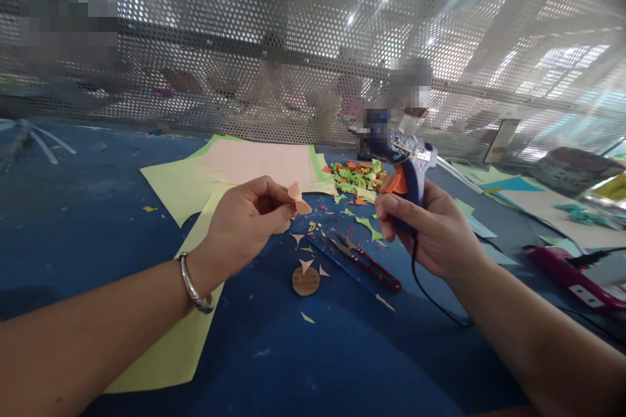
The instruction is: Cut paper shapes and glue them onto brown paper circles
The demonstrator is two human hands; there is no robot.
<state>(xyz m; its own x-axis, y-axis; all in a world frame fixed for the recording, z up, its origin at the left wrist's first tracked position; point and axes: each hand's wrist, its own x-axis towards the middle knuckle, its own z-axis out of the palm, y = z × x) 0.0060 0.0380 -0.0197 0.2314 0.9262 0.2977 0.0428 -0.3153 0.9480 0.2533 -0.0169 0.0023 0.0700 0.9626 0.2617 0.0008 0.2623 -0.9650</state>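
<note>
Head view: beyond the brown disc point(306, 283), my left hand point(244, 216) pinches curled peach paper point(296, 193), cut, seemingly unglued; right of the disc, my right hand point(437, 228) grips a blue hot-glue gun point(417, 174), green-orange cuttings point(359, 177) heaped farther beyond.

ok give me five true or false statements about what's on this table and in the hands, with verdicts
1. The right grip holds a glue gun. True.
2. The left grip holds the snips. False: it pinches a peach paper piece; the snips lie on the table.
3. A round brown disc lies on the table. True.
4. The power strip is yellow. False: it is purple.
5. A thin blue stick lies beside the snips. True.
</note>
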